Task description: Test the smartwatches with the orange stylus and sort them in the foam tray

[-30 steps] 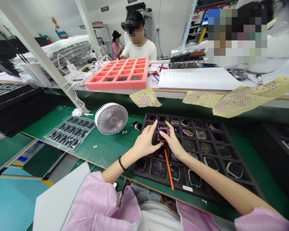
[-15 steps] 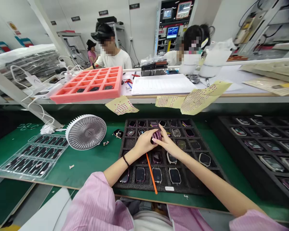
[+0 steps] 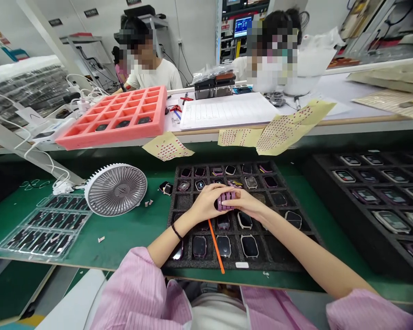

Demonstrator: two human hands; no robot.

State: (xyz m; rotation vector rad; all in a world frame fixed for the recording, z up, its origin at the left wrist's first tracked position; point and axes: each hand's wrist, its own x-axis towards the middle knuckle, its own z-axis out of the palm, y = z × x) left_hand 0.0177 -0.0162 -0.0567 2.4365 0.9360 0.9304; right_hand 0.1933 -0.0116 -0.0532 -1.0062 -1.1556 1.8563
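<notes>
Between my two hands is a small stack of purple watch cases (image 3: 226, 200), held above a black foam tray (image 3: 285, 261). My left hand (image 3: 208, 200) is wrapped round the stack from the left. My right hand (image 3: 246, 201) grips it from the right, thumb across the front and fingertips over the top. Smartwatches sit in many of the tray's pockets, such as a pale-framed watch (image 3: 249, 246) and a purple-framed watch (image 3: 199, 246). Below my left hand an orange stick (image 3: 216, 247) slants over the tray, its upper end near my left wrist.
A round fan (image 3: 116, 189) stands left, beside a clear plastic tray (image 3: 41, 224) of dark parts. Another black foam tray (image 3: 361, 238) of watches is at right. The raised shelf bears a pink foam tray (image 3: 113, 137) and paper sheet (image 3: 223, 112). Two people sit beyond it.
My right fingers have come down from above the purple stack and now close along its side, showing more of it. The view has tilted down slightly.
</notes>
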